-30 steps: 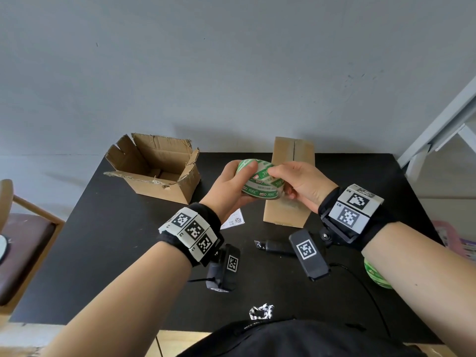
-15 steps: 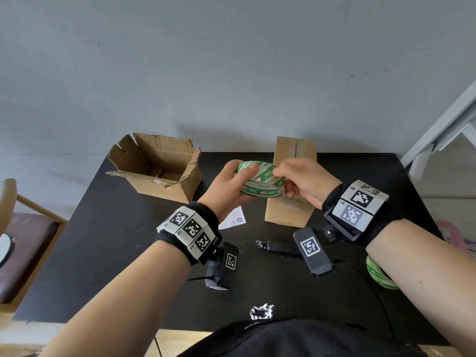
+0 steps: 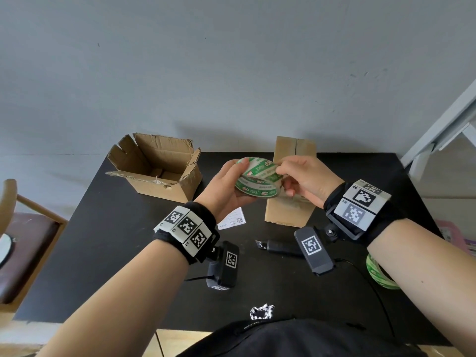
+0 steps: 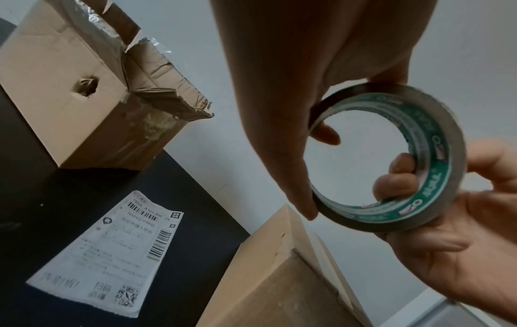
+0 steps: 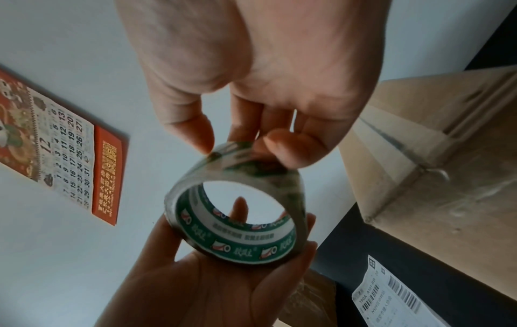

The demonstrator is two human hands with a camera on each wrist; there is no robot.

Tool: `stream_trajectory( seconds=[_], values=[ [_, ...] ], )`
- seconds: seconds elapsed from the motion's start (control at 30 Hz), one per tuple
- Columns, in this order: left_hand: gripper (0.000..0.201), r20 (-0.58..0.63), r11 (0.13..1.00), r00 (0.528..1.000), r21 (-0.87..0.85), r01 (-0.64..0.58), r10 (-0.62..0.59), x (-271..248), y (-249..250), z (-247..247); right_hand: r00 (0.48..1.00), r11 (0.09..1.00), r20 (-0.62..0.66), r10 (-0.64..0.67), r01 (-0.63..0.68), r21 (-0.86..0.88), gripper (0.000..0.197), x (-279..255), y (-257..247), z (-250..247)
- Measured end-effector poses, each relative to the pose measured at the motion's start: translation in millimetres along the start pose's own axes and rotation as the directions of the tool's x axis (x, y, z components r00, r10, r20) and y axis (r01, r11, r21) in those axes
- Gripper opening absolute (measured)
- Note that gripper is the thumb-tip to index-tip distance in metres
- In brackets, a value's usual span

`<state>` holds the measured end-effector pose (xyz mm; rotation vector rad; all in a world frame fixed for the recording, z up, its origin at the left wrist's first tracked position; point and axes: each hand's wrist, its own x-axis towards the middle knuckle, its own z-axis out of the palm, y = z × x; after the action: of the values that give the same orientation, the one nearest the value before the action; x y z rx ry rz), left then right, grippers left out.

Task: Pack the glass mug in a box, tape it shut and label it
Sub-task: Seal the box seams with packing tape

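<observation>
Tape roll (image 3: 258,180) held in the air above the black table (image 3: 108,228), just in front of the closed box (image 3: 291,202) — left hand (image 3: 226,186) cups it, fingers curled round the rim. Right hand (image 3: 306,180) pinches the roll's outer edge with thumb and fingertips. Shipping label (image 3: 231,219) lies flat beside the closed box; torn open box (image 3: 157,171) stands well left.

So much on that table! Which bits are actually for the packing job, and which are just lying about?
For the job:
- tape roll, held in the left hand, right hand picking at its edge
- closed cardboard box
- shipping label

Lying about:
- open torn box
- utility knife
- second tape roll
- wooden chair
</observation>
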<state>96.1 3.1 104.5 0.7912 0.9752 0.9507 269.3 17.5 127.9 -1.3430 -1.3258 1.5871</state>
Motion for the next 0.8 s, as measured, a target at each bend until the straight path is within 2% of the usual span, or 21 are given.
stream_trajectory(
  seconds=[0.07,0.13,0.17,0.27,0.33,0.37,0.47,0.63,0.8],
  values=[
    [0.043,0.003,0.996,0.998,-0.069,0.065,-0.065,-1,1,2,1.000,0.999,0.024,0.018,-0.019,0.026,0.019,-1,-2,-1],
    [0.043,0.001,0.988,0.994,-0.110,0.112,-0.113,-1,3,5,0.999,0.999,0.036,0.036,-0.036,0.011,0.021,-2,-3,-1],
    [0.040,-0.018,0.991,0.994,-0.074,0.107,-0.109,-1,3,6,0.999,0.999,0.023,0.030,-0.029,-0.021,0.021,-3,-4,-1],
    [0.027,-0.097,0.962,0.995,0.274,0.008,0.019,1,3,8,0.998,0.979,-0.067,-0.010,-0.004,-0.202,0.021,-6,-5,1],
    [0.031,-0.078,0.918,0.994,0.394,-0.038,0.074,1,4,10,0.993,0.956,-0.101,-0.061,0.029,-0.293,0.020,-5,-3,1],
    [0.035,-0.073,0.914,0.994,0.402,-0.048,0.084,2,3,10,0.994,0.960,-0.086,-0.069,0.043,-0.278,0.017,-5,-2,0],
    [0.036,-0.057,0.937,0.995,0.346,-0.053,0.078,4,4,8,0.997,0.986,-0.021,-0.069,0.065,-0.154,0.008,-4,0,-2],
    [0.016,0.041,0.984,0.999,0.175,-0.010,0.003,0,9,5,0.998,0.998,0.019,-0.067,0.068,-0.018,0.017,-3,-1,-6],
    [0.015,0.079,0.993,0.996,0.113,0.020,-0.029,-2,13,-1,0.994,0.996,0.097,-0.042,0.035,0.080,0.025,-4,-1,-9]
  ],
)
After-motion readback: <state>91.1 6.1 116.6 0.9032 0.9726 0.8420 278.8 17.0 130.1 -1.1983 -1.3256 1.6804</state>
